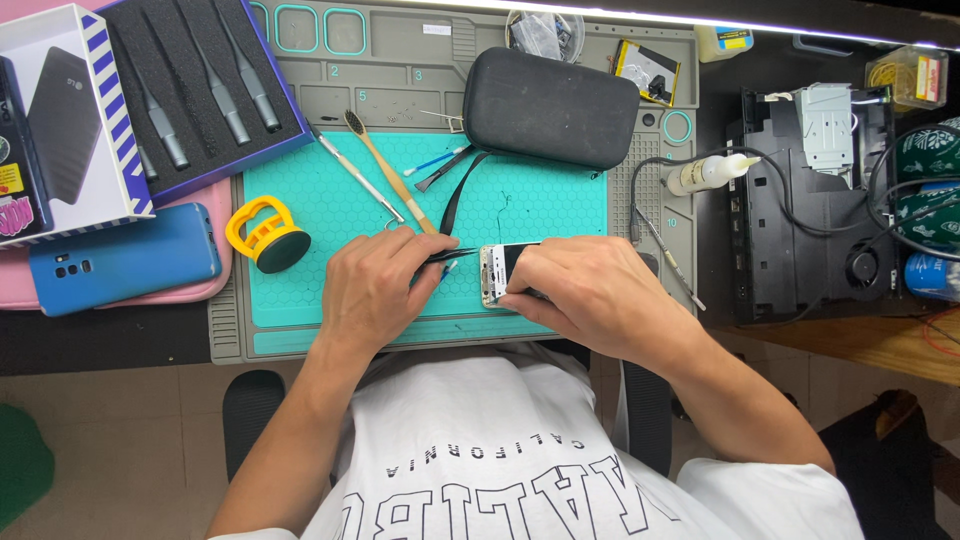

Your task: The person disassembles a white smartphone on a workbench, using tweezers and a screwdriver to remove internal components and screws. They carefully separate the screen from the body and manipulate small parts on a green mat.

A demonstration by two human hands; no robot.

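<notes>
A teal work mat (330,215) covers the table's middle. Near its front edge, the right hand (590,295) closes around a small white phone (497,272). The left hand (375,290) pinches what seem to be dark tweezers (455,254) touching the phone.

I see a white short-sleeved T-shirt (500,450) with large dark block lettering across the chest. Both forearms bare; hands without gloves, rings or watch.

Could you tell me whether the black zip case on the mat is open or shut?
Shut: the black case lies closed, nothing inside showing.
</notes>
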